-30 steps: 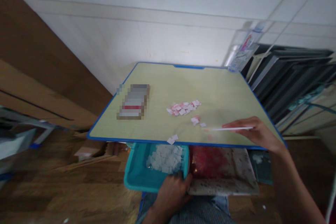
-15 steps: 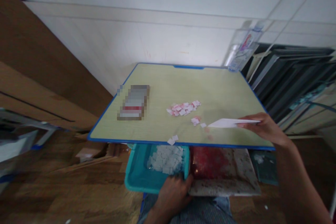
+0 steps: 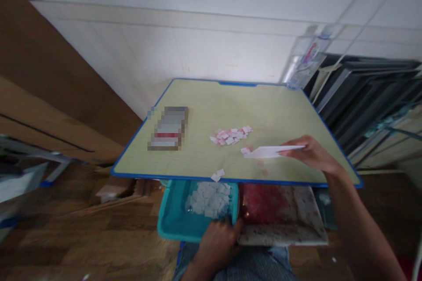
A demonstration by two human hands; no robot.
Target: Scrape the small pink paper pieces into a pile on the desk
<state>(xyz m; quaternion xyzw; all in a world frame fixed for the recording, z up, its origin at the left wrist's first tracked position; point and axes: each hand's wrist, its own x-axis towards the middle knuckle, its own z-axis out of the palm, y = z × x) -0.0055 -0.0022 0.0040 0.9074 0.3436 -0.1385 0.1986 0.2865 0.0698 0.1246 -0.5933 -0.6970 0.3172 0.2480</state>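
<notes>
My right hand [image 3: 308,153] pinches one end of a flat white card [image 3: 268,152] just above the small table. The card's left end meets a few small white squares [image 3: 245,151]. Farther back lies a loose pile of white and pinkish paper-like squares [image 3: 231,135]. Two more squares [image 3: 217,175] sit at the table's front edge. My left hand [image 3: 219,241] is curled over the near right rim of a teal tub [image 3: 178,228], which holds many white squares [image 3: 209,199]. Its fingertips are partly hidden.
A blurred-out phone-like object [image 3: 168,128] lies on the table [image 3: 204,96] at left. A clear plastic bottle [image 3: 308,63] stands at its back right corner. A red-stained tray [image 3: 283,235] sits beside the tub. Dark panels [image 3: 369,92] lean at right.
My right hand has moved left with the card, its tip now at the small cluster of squares. My left hand has stayed on the tub's rim.
</notes>
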